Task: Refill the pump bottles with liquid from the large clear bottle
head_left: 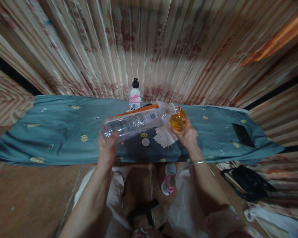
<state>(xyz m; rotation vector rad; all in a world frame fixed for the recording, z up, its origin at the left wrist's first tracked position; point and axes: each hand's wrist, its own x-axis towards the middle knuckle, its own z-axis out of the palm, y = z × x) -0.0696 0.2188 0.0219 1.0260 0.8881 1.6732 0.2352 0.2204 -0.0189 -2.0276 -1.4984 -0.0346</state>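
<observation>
My left hand (108, 147) is wrapped round the base of a large clear plastic bottle (136, 120) with an orange-edged printed label. The bottle lies nearly level, its neck tipped toward the right. At its mouth is a small round clear container (178, 119) with amber liquid in it, gripped from below by my right hand (188, 135). Whether bottle and container touch cannot be made out. Below them on the cloth lie a white round cap (145, 142) and a crumpled white tissue (165, 136).
A pump bottle (135, 96) with a black top and pink label stands behind, against the pleated curtain (144, 43). A dark phone (243, 135) rests at the right on the teal patterned cloth (62, 132). A black bag (248, 181) and a slipper (168, 180) are on the floor.
</observation>
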